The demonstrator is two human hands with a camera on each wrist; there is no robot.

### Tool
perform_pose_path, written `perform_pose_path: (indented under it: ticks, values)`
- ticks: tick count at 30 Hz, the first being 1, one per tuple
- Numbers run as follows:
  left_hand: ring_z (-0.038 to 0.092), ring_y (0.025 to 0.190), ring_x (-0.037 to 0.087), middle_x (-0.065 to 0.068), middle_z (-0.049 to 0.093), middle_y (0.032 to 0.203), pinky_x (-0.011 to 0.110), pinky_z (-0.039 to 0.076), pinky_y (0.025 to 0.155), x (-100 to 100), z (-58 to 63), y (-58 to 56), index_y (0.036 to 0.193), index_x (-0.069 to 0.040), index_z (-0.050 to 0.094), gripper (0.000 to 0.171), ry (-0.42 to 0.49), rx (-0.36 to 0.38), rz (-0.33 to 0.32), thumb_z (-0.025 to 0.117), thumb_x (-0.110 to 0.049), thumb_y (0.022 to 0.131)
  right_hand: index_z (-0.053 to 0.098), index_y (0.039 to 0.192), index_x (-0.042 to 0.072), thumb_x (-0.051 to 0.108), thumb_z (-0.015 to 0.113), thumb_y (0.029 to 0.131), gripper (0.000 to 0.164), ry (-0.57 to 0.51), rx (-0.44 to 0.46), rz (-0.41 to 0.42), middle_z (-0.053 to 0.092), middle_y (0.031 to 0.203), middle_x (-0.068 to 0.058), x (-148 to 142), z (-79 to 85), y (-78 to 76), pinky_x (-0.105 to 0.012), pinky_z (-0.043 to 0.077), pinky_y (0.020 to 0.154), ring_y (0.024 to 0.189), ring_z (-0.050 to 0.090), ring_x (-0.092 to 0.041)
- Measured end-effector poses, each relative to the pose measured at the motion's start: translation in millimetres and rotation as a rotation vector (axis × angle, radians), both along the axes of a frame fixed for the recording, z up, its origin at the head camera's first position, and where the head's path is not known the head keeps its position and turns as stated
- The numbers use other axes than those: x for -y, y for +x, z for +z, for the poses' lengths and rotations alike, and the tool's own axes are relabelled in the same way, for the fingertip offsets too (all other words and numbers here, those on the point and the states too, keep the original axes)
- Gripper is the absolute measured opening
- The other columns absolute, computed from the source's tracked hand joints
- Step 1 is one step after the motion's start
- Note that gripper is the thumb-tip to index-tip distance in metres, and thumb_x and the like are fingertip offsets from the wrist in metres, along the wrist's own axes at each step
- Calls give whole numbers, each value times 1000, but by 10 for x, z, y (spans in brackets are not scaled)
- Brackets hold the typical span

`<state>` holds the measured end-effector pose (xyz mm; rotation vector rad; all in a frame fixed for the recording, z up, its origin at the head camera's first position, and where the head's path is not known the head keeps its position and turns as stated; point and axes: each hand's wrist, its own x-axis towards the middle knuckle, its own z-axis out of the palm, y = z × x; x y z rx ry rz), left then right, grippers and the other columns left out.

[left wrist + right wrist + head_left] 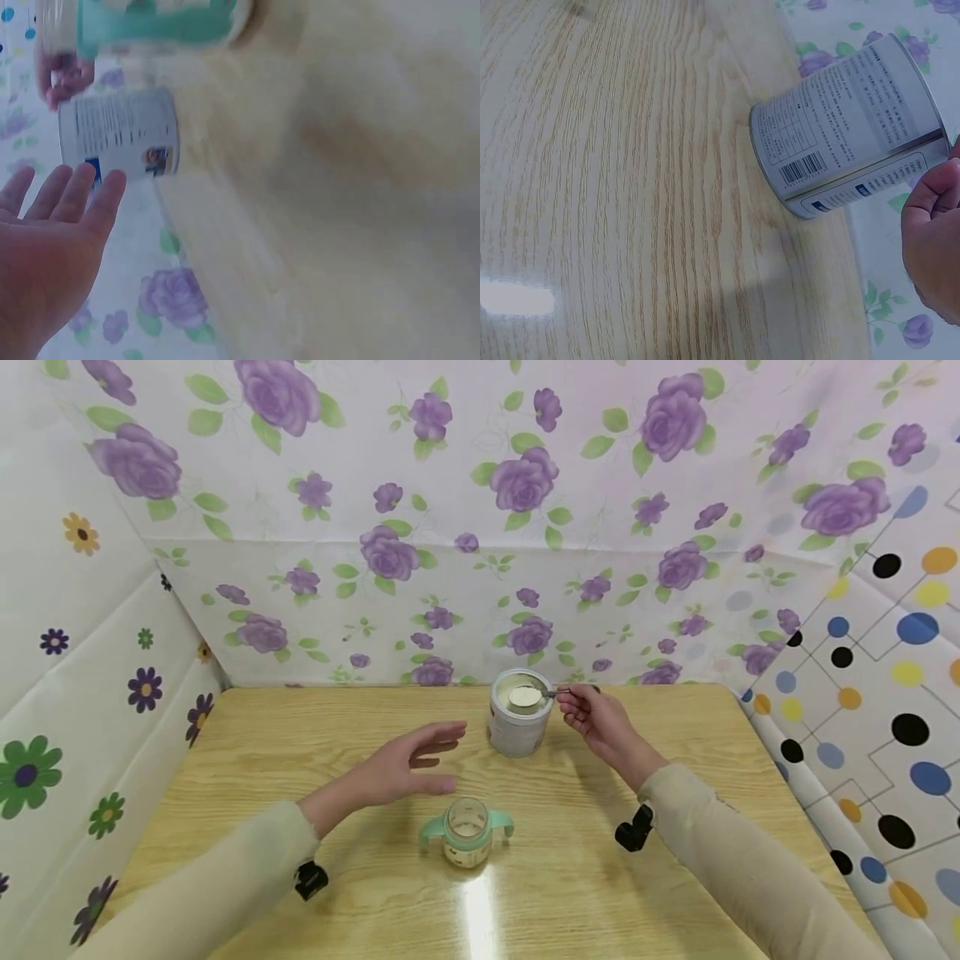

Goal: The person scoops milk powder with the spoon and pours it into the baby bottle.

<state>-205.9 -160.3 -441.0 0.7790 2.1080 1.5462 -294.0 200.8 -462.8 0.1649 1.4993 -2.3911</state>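
Note:
My right hand pinches the handle of a spoon. Its bowl, heaped with pale powder, is over the mouth of an open can. More pale powder shows inside the can, which stands upright. Left of the can, my left hand hovers with fingers and thumb spread apart, holding nothing. Close by that hand is a lidless clear baby bottle with a mint-green collar and two side handles. In the right wrist view, printed text and a barcode cover the can; the spoon is out of sight there.
Everything stands on a wood-grain table. Behind it hangs a purple-rose cloth close to the can. Patterned sheets border both sides, flowered at left and dotted at right.

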Motion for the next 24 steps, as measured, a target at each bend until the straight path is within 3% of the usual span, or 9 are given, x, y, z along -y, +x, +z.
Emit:
perform_pose_path:
  ticks: [4,10,18,24]
  values:
    - [40,155,34,8,40,170,58,37,125,1,-62,222,167,-15,37,85,-10,-42,5,83,-30,97,76,106,6,15,44,117,34,-9,2,4,76,86,0,-14,10,11,-21,56,69,76,69,-8]
    - [46,151,31,3,47,165,57,41,123,-31,-254,436,166,-22,41,92,-28,-90,58,91,-30,89,75,108,5,15,44,117,34,-14,6,4,76,86,0,-11,3,14,-21,57,68,76,69,-8]
    - [51,147,28,5,52,162,52,43,122,-110,-520,559,163,-16,45,97,-4,-102,103,97,-26,82,75,110,5,16,44,117,33,-8,9,-3,76,85,1,-7,2,14,-20,56,68,76,69,-7]
    - [57,141,31,6,59,156,47,48,118,-141,-616,604,158,-20,53,83,-5,-91,107,94,-27,86,74,112,3,14,44,117,32,-22,8,11,76,86,-1,11,12,17,-21,57,69,77,69,-8]
